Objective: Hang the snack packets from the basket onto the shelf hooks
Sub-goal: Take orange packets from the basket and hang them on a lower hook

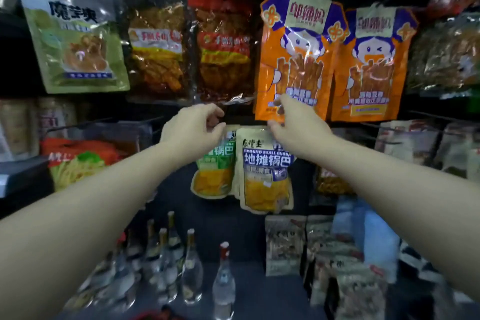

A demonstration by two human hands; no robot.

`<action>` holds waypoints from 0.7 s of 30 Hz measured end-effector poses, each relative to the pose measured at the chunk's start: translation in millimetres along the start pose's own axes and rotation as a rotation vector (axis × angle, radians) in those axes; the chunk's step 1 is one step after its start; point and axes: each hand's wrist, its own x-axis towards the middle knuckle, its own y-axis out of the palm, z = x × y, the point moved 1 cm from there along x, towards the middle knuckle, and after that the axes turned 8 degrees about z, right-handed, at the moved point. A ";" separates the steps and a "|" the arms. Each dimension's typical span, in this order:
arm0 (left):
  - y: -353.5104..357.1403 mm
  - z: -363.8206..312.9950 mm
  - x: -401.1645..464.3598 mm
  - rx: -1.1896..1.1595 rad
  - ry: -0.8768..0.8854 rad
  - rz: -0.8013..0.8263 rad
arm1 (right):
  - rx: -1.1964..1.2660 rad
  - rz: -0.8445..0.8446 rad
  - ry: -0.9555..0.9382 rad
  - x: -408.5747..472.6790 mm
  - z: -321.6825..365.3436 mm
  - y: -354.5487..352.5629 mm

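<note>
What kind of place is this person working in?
Most likely a small grocery or snack shop. Sealed snack packets, such as the orange packets, hang in rows from hooks, a green packet among them, and glass bottles stand grouped on a lower shelf.

left hand (193,128) raised, fingers loosely curled | right hand (293,125) raised, fingers curled

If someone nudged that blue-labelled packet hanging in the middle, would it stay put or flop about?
The blue-labelled packet would probably swing freely, since it seems to hang only from its top edge near the right hand. Its glossy, slightly puffed pouch looks light and flexible, so it would likely bend rather than resist, and might bump the green-labelled packet beside it.
</note>
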 end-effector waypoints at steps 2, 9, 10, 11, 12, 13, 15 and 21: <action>1.1 6.1 -24.3 0.082 0.076 -0.040 | -0.036 0.009 -0.037 -17.5 16.2 16.4; 30.0 46.7 -112.4 0.159 0.214 -0.056 | -0.185 -0.008 -0.227 -90.8 57.9 73.2; 38.4 54.0 -123.9 0.168 0.208 -0.030 | -0.174 0.007 -0.247 -101.1 60.0 84.8; 47.1 60.9 -135.3 0.171 0.199 -0.005 | -0.164 0.020 -0.259 -111.3 60.8 97.2; 56.2 67.6 -146.9 0.170 0.189 0.020 | -0.153 0.037 -0.262 -121.4 60.2 110.8; 65.9 73.8 -158.3 0.174 0.174 0.050 | -0.142 0.066 -0.255 -131.8 59.4 124.4; 89.2 86.3 -182.5 0.192 0.159 0.130 | -0.118 0.155 -0.219 -153.8 56.9 152.4; 172.6 119.3 -265.6 0.239 0.062 0.395 | -0.108 0.483 -0.084 -222.7 41.7 237.7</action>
